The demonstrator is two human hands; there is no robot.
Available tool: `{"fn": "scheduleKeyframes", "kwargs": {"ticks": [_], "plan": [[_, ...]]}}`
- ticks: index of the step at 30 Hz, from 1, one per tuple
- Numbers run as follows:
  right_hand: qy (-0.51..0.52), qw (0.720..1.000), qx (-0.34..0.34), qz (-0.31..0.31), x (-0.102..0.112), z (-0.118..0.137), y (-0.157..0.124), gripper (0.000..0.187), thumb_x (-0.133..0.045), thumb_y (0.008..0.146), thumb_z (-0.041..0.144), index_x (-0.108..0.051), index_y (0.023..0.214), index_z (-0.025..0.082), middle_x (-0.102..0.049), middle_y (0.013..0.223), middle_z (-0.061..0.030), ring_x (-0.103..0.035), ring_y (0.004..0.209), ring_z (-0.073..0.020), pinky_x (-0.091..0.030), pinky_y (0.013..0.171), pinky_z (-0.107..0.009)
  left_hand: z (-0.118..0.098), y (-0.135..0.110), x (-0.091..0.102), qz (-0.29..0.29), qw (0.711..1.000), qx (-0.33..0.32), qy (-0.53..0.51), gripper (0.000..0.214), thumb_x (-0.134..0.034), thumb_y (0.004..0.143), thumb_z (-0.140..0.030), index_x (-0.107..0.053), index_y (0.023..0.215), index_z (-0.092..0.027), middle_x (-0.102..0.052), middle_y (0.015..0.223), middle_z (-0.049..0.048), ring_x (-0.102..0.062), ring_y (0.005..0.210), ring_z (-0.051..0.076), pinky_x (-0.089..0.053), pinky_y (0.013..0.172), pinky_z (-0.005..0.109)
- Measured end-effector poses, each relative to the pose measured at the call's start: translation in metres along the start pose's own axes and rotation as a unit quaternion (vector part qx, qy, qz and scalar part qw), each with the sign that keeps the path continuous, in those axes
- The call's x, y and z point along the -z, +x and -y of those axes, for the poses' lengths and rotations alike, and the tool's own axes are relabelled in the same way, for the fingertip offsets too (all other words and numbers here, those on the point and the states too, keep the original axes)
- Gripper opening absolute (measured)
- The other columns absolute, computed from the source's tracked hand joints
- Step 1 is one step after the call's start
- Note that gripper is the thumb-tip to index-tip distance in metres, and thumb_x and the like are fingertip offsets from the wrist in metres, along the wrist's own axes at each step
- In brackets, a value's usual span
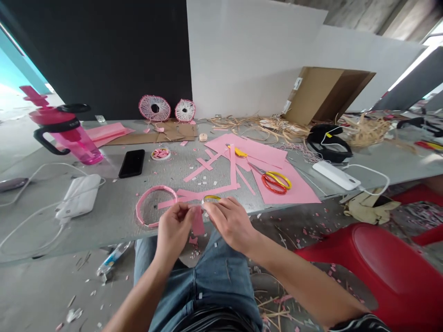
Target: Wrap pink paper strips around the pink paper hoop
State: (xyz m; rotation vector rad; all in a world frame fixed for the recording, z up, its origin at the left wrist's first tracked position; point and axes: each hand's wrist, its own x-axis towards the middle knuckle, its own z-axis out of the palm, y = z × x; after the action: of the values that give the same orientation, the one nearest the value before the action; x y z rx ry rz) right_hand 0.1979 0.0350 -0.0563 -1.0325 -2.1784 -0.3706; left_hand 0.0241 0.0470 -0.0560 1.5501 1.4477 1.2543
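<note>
At the table's front edge my two hands work close together. My left hand [175,224] pinches a short pink paper strip [198,222], which hangs down over my lap. My right hand [231,221] is closed, its fingertips close to the strip's top end. A roll of tape [212,198] with a yellow inner ring shows at its fingers, partly hidden by them. Left of my hands lies a pink-wrapped hoop [139,207]. Behind them are cut pink paper strips [207,190]. Scissors [276,181] with red and yellow handles rest on pink sheets [294,186].
A yellow cutter [238,152] lies on the paper. To the left stand a pink bottle [74,138], a black phone [132,163] and a white power bank [79,196] with cables. Another white device [335,175] sits right. A red stool [384,263] is beside me.
</note>
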Motion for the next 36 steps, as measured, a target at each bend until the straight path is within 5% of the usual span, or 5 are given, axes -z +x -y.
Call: {"fn": "scheduleKeyframes", "kwargs": {"ticks": [8, 15, 25, 31, 36], "plan": [[0.158, 0.984, -0.078, 0.004, -0.03, -0.027, -0.02, 0.028, -0.059, 0.097, 0.033, -0.058, 0.12, 0.016, -0.071, 0.119, -0.0142, -0.065, 0.111, -0.0258, -0.052, 0.096, -0.04, 0.017, 0.025, -0.011, 0.027, 0.996, -0.044, 0.078, 0.027, -0.059, 0.078, -0.045, -0.065, 0.072, -0.02, -0.067, 0.064, 0.0013, -0.06, 0.058, 0.017, -0.046, 0.06, 0.026], [-0.165, 0.892, -0.371, 0.201, 0.043, -0.119, -0.031, 0.03, -0.043, 0.101, 0.021, -0.065, 0.12, 0.013, -0.067, 0.124, -0.0173, -0.06, 0.119, -0.0256, -0.045, 0.102, -0.036, 0.018, 0.033, -0.003, 0.027, 0.981, -0.072, 0.176, 0.03, -0.056, 0.08, -0.049, -0.068, 0.075, -0.021, -0.069, 0.064, 0.0002, -0.063, 0.061, 0.018, -0.043, 0.059, 0.026], [-0.132, 0.835, -0.386, 0.371, 0.063, -0.201, -0.03, 0.024, -0.061, 0.085, 0.026, -0.075, 0.1, 0.014, -0.076, 0.104, -0.0166, -0.07, 0.094, -0.0277, -0.045, 0.075, -0.03, 0.004, 0.038, 0.003, 0.04, 0.978, -0.1, 0.178, 0.024, -0.056, 0.084, -0.041, -0.071, 0.081, -0.022, -0.074, 0.073, 0.0011, -0.069, 0.069, 0.019, -0.048, 0.067, 0.026], [-0.136, 0.839, -0.419, 0.32, 0.088, -0.198, -0.026, 0.049, -0.059, 0.087, 0.034, -0.059, 0.13, 0.01, -0.072, 0.117, -0.02, -0.07, 0.097, -0.0302, -0.047, 0.074, -0.031, 0.005, 0.039, 0.003, 0.019, 0.952, -0.189, 0.239, 0.021, -0.055, 0.089, -0.035, -0.071, 0.085, -0.024, -0.078, 0.082, 0.002, -0.071, 0.071, 0.019, -0.049, 0.066, 0.026], [-0.032, 0.924, -0.317, 0.213, 0.113, -0.154, -0.031, 0.045, -0.058, 0.089, 0.028, -0.053, 0.132, 0.017, -0.07, 0.124, -0.014, -0.07, 0.105, -0.0272, -0.052, 0.084, -0.034, 0.01, 0.041, 0.003, -0.008, 0.882, -0.369, 0.293, 0.02, -0.05, 0.095, -0.024, -0.069, 0.091, -0.022, -0.08, 0.095, 0.0055, -0.074, 0.08, 0.019, -0.053, 0.079, 0.027]]}}
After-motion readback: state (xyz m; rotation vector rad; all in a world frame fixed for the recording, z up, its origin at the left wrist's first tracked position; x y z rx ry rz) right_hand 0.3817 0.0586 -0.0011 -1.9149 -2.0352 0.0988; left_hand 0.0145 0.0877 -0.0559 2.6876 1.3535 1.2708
